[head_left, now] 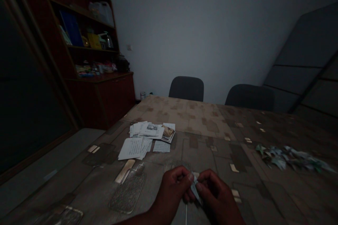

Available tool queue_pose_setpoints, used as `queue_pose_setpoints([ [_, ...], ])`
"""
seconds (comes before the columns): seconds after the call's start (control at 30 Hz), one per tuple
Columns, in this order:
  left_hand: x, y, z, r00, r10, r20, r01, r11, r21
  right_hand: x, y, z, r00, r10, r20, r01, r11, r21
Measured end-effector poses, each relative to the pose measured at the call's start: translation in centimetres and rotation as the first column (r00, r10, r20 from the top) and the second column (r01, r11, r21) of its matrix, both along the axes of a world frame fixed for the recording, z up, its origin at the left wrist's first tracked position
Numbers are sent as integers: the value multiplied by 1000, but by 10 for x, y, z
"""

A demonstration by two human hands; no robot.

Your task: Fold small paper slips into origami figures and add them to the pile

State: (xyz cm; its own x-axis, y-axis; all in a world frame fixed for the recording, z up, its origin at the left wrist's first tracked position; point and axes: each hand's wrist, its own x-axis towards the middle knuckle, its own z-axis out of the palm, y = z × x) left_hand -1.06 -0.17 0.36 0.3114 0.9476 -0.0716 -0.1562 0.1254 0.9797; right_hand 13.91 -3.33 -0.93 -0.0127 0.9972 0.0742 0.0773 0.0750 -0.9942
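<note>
My left hand (174,187) and my right hand (217,191) are close together over the near part of the table. Both are closed, with thumbs and fingers pinching a small folded piece of pale paper (195,192) between them. The paper narrows toward its lower end, and the fingers hide part of it. Beyond my left hand lies a spread of printed paper cards (132,147), some overlapping, with text and pictures on them. Off to the right of my right hand is a loose row of crumpled or folded paper pieces (287,156), pale with greenish patches.
A patterned brown cloth covers the table (155,112). Two dark chairs (187,88) stand at its far side before a plain wall. On the left is a reddish wooden cabinet (113,93) with filled shelves. The room is dim.
</note>
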Motion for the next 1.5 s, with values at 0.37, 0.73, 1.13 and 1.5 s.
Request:
queue_pose_setpoints([
  [0.37,1,-2,2,1000,-12,-7,12,1000,17,-2,0,5,1000,-17,-6,17,999,-49],
  [0.73,6,-2,-2,988,-60,145,69,996,-57,3,0,10,984,-89,152,85,996,33],
  [1.13,4,-4,-4,1000,5,3,-6,999,49,1,-1,13,974,-11,225,-11,995,95],
  [1.5,5,-6,-5,997,-48,-68,51,997,52,0,1,10,980,-8,197,-16,992,122],
])
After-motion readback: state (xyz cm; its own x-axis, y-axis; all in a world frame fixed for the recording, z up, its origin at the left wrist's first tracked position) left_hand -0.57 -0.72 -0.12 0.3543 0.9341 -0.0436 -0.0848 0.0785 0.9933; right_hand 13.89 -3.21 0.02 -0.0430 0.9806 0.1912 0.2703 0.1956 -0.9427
